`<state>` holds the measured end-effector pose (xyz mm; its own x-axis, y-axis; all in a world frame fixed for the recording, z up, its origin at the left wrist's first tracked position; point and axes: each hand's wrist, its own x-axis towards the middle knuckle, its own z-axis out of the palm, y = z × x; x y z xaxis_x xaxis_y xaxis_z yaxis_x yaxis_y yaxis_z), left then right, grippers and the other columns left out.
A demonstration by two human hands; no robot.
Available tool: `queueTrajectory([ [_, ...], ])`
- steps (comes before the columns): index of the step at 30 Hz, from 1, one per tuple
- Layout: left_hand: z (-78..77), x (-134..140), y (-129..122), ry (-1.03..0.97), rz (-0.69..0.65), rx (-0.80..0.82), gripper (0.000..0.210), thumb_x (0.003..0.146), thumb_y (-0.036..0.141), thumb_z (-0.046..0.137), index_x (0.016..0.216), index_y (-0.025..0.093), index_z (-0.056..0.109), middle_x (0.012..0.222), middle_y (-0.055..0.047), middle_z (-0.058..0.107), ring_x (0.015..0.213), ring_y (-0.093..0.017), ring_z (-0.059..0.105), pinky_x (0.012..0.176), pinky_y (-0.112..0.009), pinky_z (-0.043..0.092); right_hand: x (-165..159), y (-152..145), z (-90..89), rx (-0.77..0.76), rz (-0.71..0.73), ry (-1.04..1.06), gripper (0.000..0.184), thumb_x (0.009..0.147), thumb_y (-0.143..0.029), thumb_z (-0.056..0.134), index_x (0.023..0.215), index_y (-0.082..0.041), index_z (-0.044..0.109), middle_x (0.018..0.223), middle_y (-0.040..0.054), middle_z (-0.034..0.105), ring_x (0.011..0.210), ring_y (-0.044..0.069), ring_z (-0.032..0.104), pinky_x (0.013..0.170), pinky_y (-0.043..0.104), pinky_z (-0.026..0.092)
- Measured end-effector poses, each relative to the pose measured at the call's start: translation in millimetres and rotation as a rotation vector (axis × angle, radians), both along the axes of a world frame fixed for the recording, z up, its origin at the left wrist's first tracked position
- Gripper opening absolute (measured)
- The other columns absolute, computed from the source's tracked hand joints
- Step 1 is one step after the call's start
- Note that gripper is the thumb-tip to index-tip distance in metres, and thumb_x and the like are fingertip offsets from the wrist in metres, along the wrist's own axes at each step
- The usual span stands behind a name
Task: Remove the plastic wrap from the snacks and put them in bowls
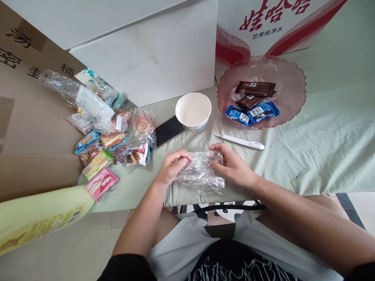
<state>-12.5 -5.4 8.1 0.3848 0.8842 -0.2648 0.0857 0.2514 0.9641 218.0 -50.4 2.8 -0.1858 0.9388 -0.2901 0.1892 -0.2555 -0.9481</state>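
A crumpled clear plastic bag (200, 173) lies in front of me near the table's front edge. My left hand (173, 167) pinches its left side between thumb and fingers. At the bag's right side is my right hand (234, 166), its thumb and fingers apart and curved around the edge; it does not grip the plastic. Just beyond my right hand lies a white craft knife (240, 141) with its blade toward the left. An empty white paper bowl (193, 111) stands behind the bag, next to a dark phone (168, 132) lying flat.
A pink ribbed bowl (293, 97) at the back right holds brown and blue snack packets. Several wrapped snacks (102, 183) are piled at the left. White boxes (175, 58) and a brown carton (35, 117) stand behind. A yellow bottle (47, 214) lies at the front left.
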Motion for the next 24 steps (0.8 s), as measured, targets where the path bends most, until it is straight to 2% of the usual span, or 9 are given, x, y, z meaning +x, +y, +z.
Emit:
queueTrajectory([
  [2,-0.8,-1.0,-1.0,-0.02,-0.005,-0.068,0.034,0.074,0.043,0.08,0.094,0.018,0.071,0.086,-0.003,0.067,0.069,-0.014,0.06,0.064,-0.026,0.045,-0.5,0.2,-0.7,0.007,-0.005,0.013,0.04,0.081,-0.029,0.059,0.12,-0.024,0.051,0.098,0.0017,0.064,0.057,0.011,0.048,0.059,0.031,0.042],
  [4,-2.2,-2.2,-2.0,-0.051,0.002,-0.131,0.046,0.072,0.039,0.083,0.11,0.021,0.065,0.093,-0.002,0.067,0.067,-0.011,0.059,0.062,-0.023,0.045,-0.7,0.0,-0.8,0.017,-0.019,0.022,0.04,0.081,-0.031,0.058,0.12,-0.023,0.051,0.101,0.0031,0.065,0.063,0.013,0.052,0.062,0.031,0.044],
  [7,-4.9,-3.9,-2.9,-0.057,-0.003,-0.148,0.054,0.072,0.036,0.084,0.118,0.022,0.059,0.096,-0.001,0.066,0.066,-0.008,0.058,0.063,-0.02,0.046,-1.1,-0.7,-0.6,0.023,-0.034,0.034,0.044,0.081,-0.034,0.059,0.123,-0.022,0.049,0.099,0.004,0.065,0.073,0.016,0.057,0.066,0.032,0.046],
  [12,-6.5,-4.8,-2.6,-0.015,-0.017,-0.105,0.048,0.074,0.038,0.082,0.113,0.019,0.061,0.094,-0.003,0.068,0.063,-0.007,0.055,0.059,-0.02,0.042,-1.0,-0.4,2.8,0.001,-0.015,0.036,0.048,0.082,-0.036,0.059,0.126,-0.022,0.047,0.099,0.0042,0.064,0.072,0.016,0.057,0.066,0.033,0.047],
  [17,-2.8,-2.2,-2.9,0.048,-0.041,-0.096,0.037,0.075,0.043,0.079,0.097,0.017,0.066,0.081,-0.002,0.066,0.07,-0.013,0.06,0.064,-0.023,0.045,0.5,-0.3,7.8,0.045,0.061,-0.032,0.035,0.084,-0.033,0.058,0.116,-0.023,0.052,0.093,0.0022,0.065,0.062,0.013,0.053,0.064,0.032,0.046],
  [24,4.3,1.8,-3.4,0.158,-0.098,-0.048,0.032,0.078,0.044,0.075,0.094,0.017,0.067,0.08,-0.002,0.065,0.067,-0.013,0.058,0.061,-0.023,0.042,0.8,-1.3,8.9,0.096,0.103,-0.106,0.028,0.087,-0.036,0.054,0.111,-0.022,0.056,0.089,0.003,0.066,0.07,0.016,0.058,0.068,0.033,0.045],
])
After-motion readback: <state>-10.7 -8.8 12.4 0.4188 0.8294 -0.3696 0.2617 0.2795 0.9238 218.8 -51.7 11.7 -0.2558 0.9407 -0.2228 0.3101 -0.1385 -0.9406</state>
